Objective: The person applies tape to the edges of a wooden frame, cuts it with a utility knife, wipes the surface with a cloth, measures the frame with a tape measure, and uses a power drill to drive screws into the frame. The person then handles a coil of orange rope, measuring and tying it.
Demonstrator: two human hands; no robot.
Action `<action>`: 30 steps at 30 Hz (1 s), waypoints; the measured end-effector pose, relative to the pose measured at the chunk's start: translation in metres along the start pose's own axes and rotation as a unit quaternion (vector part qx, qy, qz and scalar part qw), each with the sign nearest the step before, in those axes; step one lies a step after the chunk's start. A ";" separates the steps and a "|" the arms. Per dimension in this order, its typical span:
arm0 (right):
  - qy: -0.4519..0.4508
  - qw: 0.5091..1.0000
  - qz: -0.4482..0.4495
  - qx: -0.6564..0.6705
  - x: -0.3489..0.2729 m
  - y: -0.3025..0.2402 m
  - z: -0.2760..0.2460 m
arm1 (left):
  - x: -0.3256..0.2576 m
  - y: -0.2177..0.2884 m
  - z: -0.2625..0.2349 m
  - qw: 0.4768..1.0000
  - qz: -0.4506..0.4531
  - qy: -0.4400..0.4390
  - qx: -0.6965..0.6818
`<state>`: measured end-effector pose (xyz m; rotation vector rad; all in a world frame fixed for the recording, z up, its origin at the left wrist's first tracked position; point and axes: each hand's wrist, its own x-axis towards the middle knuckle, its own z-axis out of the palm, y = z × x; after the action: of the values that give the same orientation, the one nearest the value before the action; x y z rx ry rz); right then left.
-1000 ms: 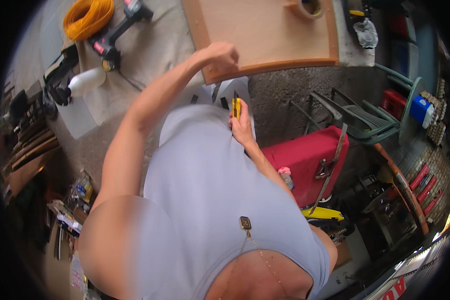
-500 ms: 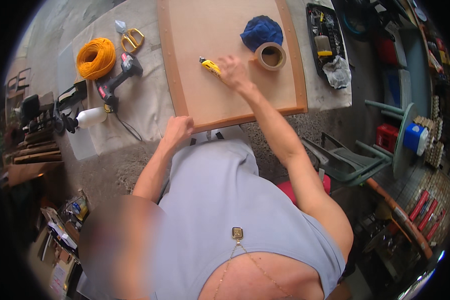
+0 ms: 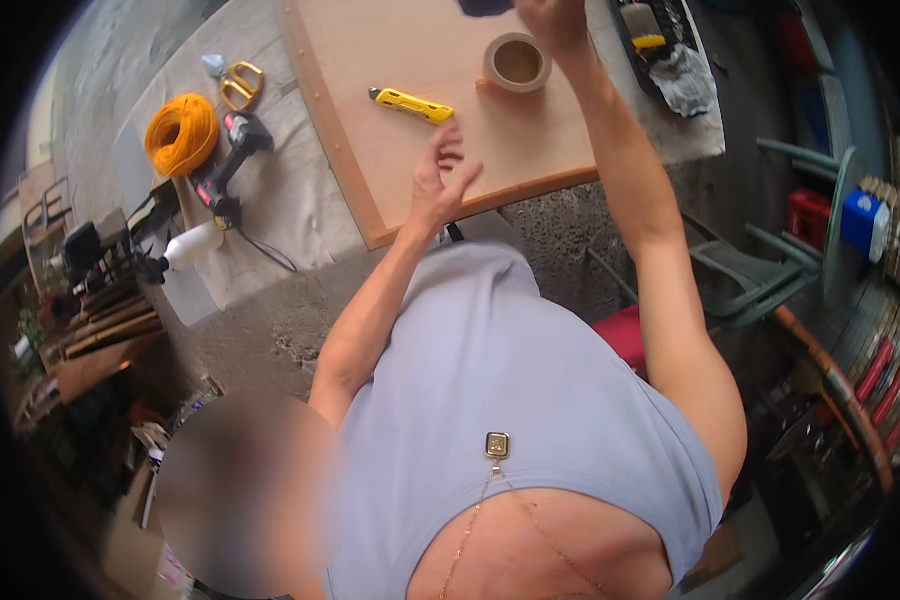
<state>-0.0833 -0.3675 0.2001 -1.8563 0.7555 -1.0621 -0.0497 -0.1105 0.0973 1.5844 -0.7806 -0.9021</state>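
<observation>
A yellow utility knife (image 3: pixel 412 105) lies on a pale board with a brown wooden frame (image 3: pixel 540 192). Just below the knife's near end, my left hand (image 3: pixel 444 182) hovers over the board with fingers apart, holding nothing. At the top edge of the view, my right hand (image 3: pixel 558 28) is closed at a bunched dark blue cloth (image 3: pixel 486 6); its fingertips and most of the cloth are cut off. Between my two hands, a roll of brown tape (image 3: pixel 517 62) rests on the board, a short end of tape sticking out to its left.
Left of the board, on a pale sheet, lie a coil of orange cord (image 3: pixel 182 135), gold-handled scissors (image 3: pixel 241 86), a cordless drill (image 3: pixel 232 165) and a white bottle (image 3: pixel 194 244). A black tool tray (image 3: pixel 660 45) sits to the right. A green chair (image 3: pixel 760 275) stands beyond my right arm.
My right hand has left the utility knife and reached up to the blue cloth, which has shifted away from the tape. My left hand has come off the board's corner toward the knife.
</observation>
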 end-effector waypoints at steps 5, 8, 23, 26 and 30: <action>-0.045 0.995 -0.082 -0.021 -0.139 -0.039 0.003 | 0.028 0.048 0.003 0.936 -0.043 -0.127 -0.326; -0.031 0.992 0.009 -0.123 -0.209 -0.053 0.008 | 0.010 0.027 -0.005 0.872 -0.183 -0.243 -0.382; 0.237 0.885 0.355 -0.187 -0.379 0.017 0.029 | 0.008 -0.061 0.003 0.774 0.245 -0.258 0.523; 0.222 0.884 0.384 -0.147 -0.380 0.033 0.070 | 0.010 -0.065 0.011 0.762 0.259 -0.280 0.523; 0.325 0.853 0.406 -0.038 -0.370 0.031 0.091 | 0.012 -0.063 0.013 0.776 0.263 -0.263 0.508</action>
<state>-0.1745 -0.0497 0.0092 -0.9803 1.7964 -1.0576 -0.0538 -0.1160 0.0321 1.8062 -2.2765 -0.4729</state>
